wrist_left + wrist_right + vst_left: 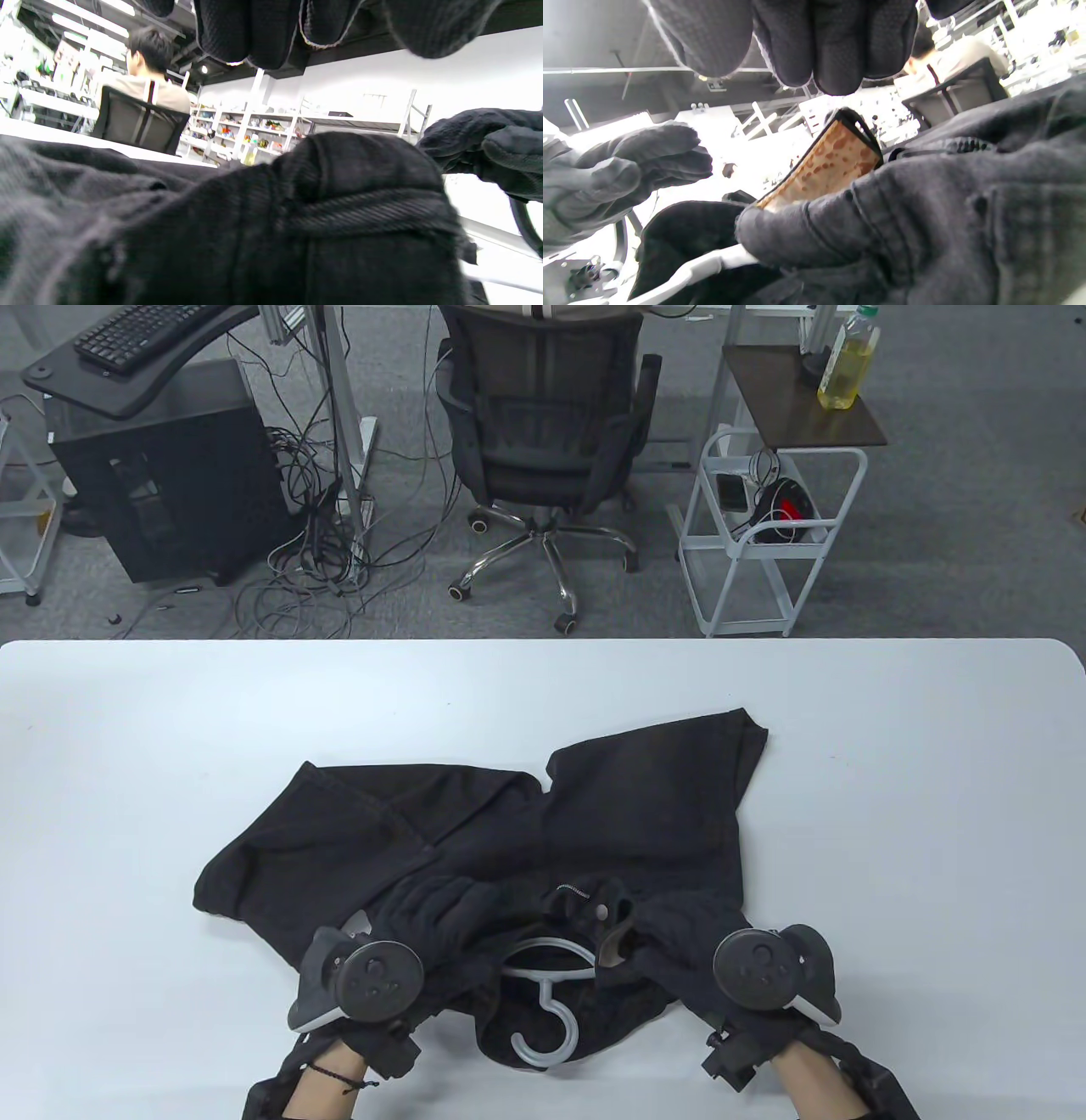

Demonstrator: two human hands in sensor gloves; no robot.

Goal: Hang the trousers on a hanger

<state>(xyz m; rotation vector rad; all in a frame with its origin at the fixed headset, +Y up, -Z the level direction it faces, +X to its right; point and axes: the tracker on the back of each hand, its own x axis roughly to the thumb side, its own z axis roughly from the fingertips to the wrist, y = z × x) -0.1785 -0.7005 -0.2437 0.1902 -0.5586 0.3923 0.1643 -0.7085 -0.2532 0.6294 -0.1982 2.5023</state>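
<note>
1. In the table view, a pair of black denim trousers (526, 848) was seen spread on the near half of the white rectangular table (127, 746), both legs pointing away towards the far edge and the bunched waistband lying nearest the person. A white plastic hanger (547, 984) was found inside the open waist, its hook (551, 1031) pointing towards the near edge and resting on dark cloth, its shoulders hidden under the fabric on either side. The left hand (365, 980), in a black sensor glove with a round dark tracker on its back, was placed on the left part of the waistband; the right hand (768, 976), gloved and fitted alike, was placed on the right part. The fingers of both were covered by the trackers, so the grip could not be told here. Beyond the table a black office chair (543, 432) and a white wire trolley (764, 534) were seen on grey carpet.

2. In the left wrist view, the left hand's fingers (254, 34) were seen hanging above a raised fold of the trousers (339, 203), apart from it and curled around nothing. The right hand (488, 148) was seen opposite.

3. In the right wrist view, the right hand's fingers (835, 42) were seen held above the waistband with a gap between, nothing being grasped. A white arm of the hanger (691, 269) was seen emerging from under the cloth, beside a tan patterned label (827, 167).
</note>
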